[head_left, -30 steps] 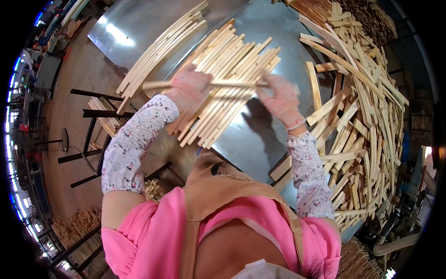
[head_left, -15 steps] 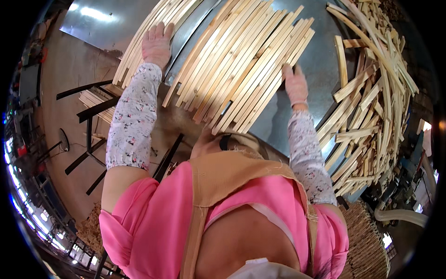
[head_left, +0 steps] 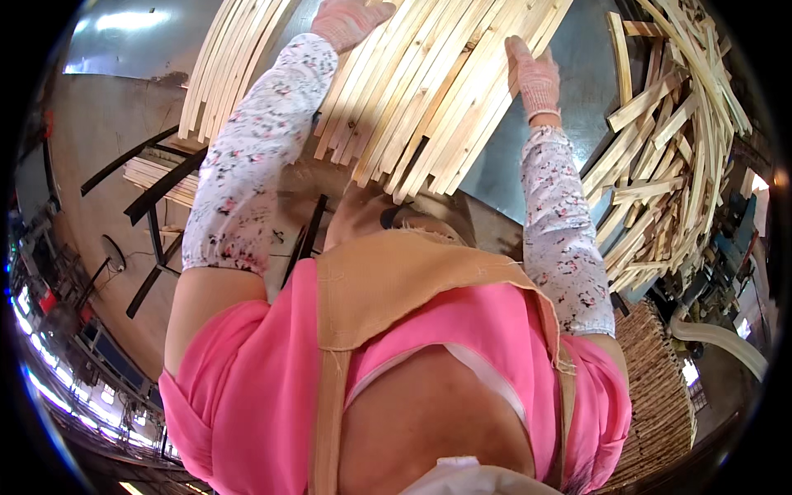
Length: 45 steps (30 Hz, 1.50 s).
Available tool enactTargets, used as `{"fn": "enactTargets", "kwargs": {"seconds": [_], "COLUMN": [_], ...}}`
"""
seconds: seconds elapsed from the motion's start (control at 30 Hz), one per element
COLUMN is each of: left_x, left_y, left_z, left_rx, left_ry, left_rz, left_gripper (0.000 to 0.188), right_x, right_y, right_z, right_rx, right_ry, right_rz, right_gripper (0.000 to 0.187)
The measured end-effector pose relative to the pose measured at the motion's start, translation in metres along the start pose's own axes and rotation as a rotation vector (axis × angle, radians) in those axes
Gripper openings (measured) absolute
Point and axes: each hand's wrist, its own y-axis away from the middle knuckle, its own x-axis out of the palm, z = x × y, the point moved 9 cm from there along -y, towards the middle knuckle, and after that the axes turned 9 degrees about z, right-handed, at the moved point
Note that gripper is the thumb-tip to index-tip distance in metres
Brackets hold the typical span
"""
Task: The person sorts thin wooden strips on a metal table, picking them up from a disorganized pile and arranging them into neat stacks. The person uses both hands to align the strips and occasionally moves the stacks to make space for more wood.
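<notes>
A row of pale wooden strips [head_left: 429,91] lies side by side on a metal table, its near ends uneven. My left hand [head_left: 351,22], in a thin pinkish glove, is at the row's upper left edge, with its fingers stretched out toward the strips. My right hand [head_left: 536,80], gloved alike, rests against the right edge of the row, fingertips on the outermost strips and fingers extended. Neither hand is wrapped round a strip. To the left of my left forearm sits a second, narrower bundle of wooden strips [head_left: 233,66].
The metal tabletop [head_left: 505,169] shows beside the strips. At right is a jumbled heap of loose wooden pieces [head_left: 660,157]. A dark metal frame [head_left: 157,223] stands at left, near more strips [head_left: 161,180]. Stacked wood [head_left: 656,379] and a pale hose [head_left: 718,337] are at lower right.
My left hand has left the left bundle and moved right to the middle row's edge. My right hand remains at the row's right edge, farther up along it. The whole view has shifted.
</notes>
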Motion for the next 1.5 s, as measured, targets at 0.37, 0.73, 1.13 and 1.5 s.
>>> {"fn": "enactTargets", "kwargs": {"seconds": [0.37, 0.73, 1.13, 1.5], "left_x": [-0.014, -0.231, -0.051, 0.039], "left_y": [0.039, 0.076, 0.152, 0.139], "left_z": [-0.04, -0.26, -0.136, 0.002], "left_rx": [0.188, 0.934, 0.316, 0.184], "left_ry": [0.772, 0.712, 1.215, -0.725], "left_rz": [0.141, -0.054, 0.306, 0.0], "left_gripper": [0.086, 0.076, 0.059, 0.044], "right_x": [-0.082, -0.378, -0.082, 0.025], "right_y": [0.092, 0.159, 0.192, 0.189], "right_z": [0.073, 0.108, 0.01, 0.034], "right_rx": [0.033, -0.534, -0.07, 0.184], "right_ry": [-1.031, -1.178, -1.422, -0.124], "right_rz": [-0.324, -0.706, -0.131, -0.135], "right_gripper": [0.092, 0.07, 0.064, 0.062]}}
